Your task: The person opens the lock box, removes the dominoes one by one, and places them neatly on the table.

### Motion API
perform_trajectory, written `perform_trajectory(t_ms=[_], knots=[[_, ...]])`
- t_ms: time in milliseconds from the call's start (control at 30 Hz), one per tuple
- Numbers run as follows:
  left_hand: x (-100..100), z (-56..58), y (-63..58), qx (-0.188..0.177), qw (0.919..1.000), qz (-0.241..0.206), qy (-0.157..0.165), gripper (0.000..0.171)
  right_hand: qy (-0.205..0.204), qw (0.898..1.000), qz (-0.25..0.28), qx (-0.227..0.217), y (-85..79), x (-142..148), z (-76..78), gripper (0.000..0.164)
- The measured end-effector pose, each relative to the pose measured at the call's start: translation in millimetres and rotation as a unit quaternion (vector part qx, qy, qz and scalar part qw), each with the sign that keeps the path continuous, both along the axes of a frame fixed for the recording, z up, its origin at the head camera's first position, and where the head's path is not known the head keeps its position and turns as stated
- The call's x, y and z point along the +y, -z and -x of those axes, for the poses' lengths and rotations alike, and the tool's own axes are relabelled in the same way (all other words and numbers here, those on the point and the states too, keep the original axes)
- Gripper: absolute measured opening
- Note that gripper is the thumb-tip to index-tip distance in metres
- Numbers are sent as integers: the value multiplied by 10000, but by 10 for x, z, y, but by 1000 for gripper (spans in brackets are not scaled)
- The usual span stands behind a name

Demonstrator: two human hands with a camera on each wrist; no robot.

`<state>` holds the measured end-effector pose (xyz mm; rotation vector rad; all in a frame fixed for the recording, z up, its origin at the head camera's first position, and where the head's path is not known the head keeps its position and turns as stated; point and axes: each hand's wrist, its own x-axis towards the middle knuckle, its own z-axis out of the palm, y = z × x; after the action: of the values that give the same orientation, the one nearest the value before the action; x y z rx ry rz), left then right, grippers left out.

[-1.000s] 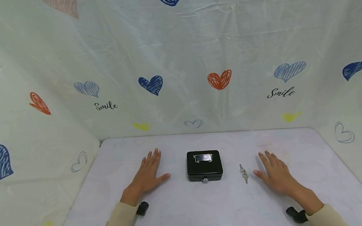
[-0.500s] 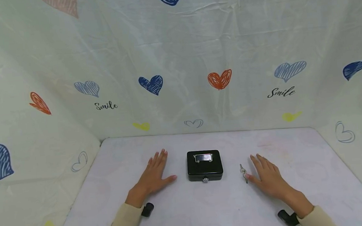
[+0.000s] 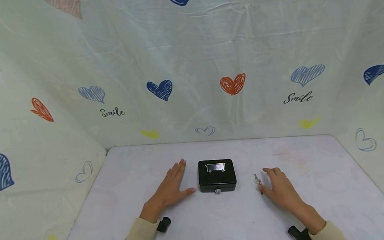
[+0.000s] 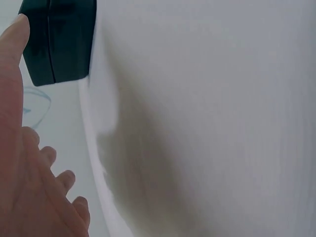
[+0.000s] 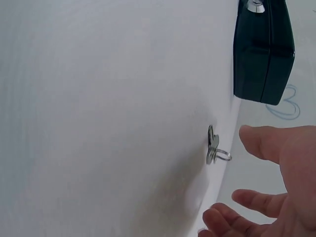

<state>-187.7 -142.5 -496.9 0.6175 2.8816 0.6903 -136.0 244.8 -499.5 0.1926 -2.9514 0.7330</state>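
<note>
A small black cash box sits closed on the table, a silver handle on its lid and a round lock on its front. To its right lie silver keys on a ring, partly covered by the right thumb in the head view. My right hand hovers over them, thumb and fingers apart, gripping nothing; the right wrist view has a gap between thumb and keys. Left of the box, my left hand is spread with straight fingers. Its thumb points at the box's side; whether it touches cannot be told.
The white table reaches back to a pale curtain printed with hearts and "Smile". Curtain also hangs along both sides. Each wrist wears a black camera, the left one and the right one.
Both hands have moved inward: the left one rightward to the box, the right one leftward over the keys with its fingers bending slightly. Box and keys have stayed put.
</note>
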Motion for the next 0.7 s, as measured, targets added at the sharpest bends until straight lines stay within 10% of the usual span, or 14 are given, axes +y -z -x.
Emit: perform_trajectory(t_ms=[400, 700], knots=[[165, -41, 32, -328, 9925, -1167, -119, 106, 370, 9930, 940, -620, -21, -109, 31, 54], [295, -30, 71, -845, 9669, -2407, 78, 107, 635, 9875, 1273, -684, -50, -158, 84, 48]])
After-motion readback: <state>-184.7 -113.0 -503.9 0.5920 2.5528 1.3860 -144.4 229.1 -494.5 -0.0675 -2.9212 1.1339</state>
